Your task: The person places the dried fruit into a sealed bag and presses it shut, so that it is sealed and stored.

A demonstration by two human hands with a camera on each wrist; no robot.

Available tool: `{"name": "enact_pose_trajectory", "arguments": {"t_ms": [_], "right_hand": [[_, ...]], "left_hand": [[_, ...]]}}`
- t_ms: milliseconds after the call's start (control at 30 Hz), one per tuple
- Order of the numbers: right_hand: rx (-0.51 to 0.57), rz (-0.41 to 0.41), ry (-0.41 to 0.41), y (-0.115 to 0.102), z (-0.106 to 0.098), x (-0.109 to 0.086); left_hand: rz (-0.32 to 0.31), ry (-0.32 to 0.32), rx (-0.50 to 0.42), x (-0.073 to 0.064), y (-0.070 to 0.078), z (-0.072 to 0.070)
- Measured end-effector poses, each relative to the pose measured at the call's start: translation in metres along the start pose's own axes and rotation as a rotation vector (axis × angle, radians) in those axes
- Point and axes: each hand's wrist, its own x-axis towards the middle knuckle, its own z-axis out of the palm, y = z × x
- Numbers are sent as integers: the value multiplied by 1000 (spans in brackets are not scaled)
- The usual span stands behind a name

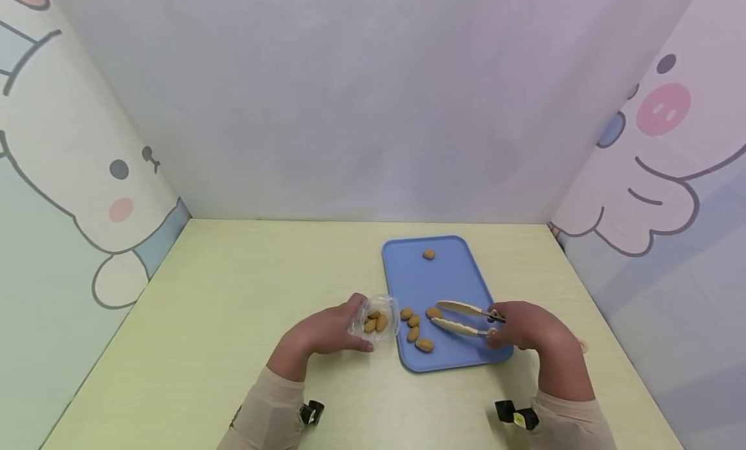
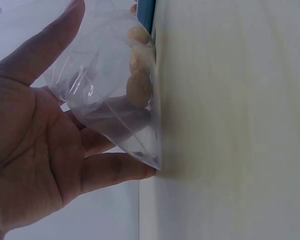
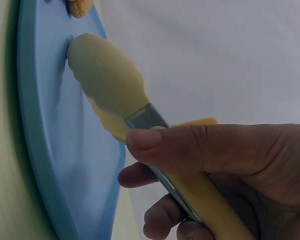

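Observation:
My left hand (image 1: 333,327) holds a clear plastic bag (image 1: 389,306) upright on the table, thumb on one side and fingers on the other. Several brown nuts (image 1: 381,323) lie at the bottom of the bag. My right hand (image 1: 527,326) grips a pair of tongs (image 1: 460,327) with cream scalloped tips and metal arms. The tongs are spread over a blue tray (image 1: 434,278), their tips close to one brown nut (image 1: 434,313). In the right wrist view the thumb (image 3: 165,145) presses along the tongs, and part of the grip is hidden behind it.
More nuts (image 1: 413,333) lie along the tray's near left side, and a single nut (image 1: 429,254) sits near its far edge. The pale wooden table (image 1: 250,275) meets a grey wall at the back and cartoon-printed panels at both sides.

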Motion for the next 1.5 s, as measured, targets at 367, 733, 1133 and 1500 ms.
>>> {"name": "enact_pose_trajectory", "arguments": {"t_ms": [367, 733, 1133, 1500], "right_hand": [[12, -24, -27, -3, 3, 1], [18, -30, -35, -3, 4, -2], [15, -30, -27, -4, 3, -3], [-3, -62, 13, -4, 1, -2]], "left_hand": [[-2, -2, -6, 0, 1, -1], [-1, -7, -11, 0, 0, 1], [1, -5, -3, 0, 0, 1], [5, -7, -8, 0, -1, 1]]}}
